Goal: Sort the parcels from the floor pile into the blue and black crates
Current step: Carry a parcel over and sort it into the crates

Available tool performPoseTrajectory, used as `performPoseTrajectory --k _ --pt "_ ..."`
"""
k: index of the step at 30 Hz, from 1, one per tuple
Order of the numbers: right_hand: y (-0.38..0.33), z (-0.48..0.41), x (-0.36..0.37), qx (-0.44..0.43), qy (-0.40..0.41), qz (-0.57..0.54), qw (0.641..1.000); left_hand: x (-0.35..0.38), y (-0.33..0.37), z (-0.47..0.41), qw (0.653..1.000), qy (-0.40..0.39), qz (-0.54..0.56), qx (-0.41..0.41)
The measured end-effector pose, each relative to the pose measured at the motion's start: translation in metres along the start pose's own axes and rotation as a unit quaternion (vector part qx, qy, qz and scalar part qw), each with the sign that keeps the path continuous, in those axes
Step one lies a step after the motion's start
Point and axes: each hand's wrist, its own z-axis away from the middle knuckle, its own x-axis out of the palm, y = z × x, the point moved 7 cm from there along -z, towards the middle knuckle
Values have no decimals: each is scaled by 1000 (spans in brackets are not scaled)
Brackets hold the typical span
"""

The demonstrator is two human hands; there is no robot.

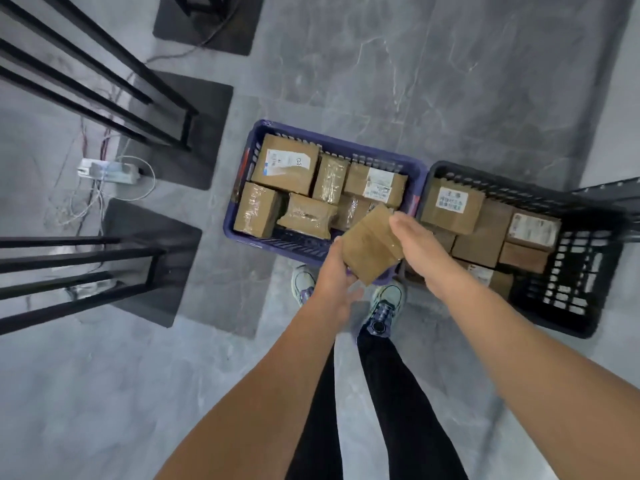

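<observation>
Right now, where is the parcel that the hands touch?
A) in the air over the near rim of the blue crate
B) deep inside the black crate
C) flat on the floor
A: the left hand and right hand hold the parcel up over the near rim of the blue crate.

left hand: grips the near left corner of the small brown parcel, fingers tucked under it
right hand: holds the parcel's right edge, back of hand up
arms: both bare, stretched forward and down, converging
</observation>
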Motion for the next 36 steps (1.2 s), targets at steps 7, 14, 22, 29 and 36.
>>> performPoseTrajectory --k 7,14,22,29,36 --pt "48 -133 25 24 26 37 999 12 -5 -122 995 35 82 -38" --pt "84 -227 46 53 53 15 997 14 -9 -219 984 24 154 -84" --pt "116 -254 62 120 201 -216 948 14 -1 -265 972 26 209 -103" --pt "139 -234 87 166 234 -185 940 23 2 -262 973 7 183 -141" --pt "139 -240 103 156 257 -170 939 7 1 -285 973 -7 184 -142"
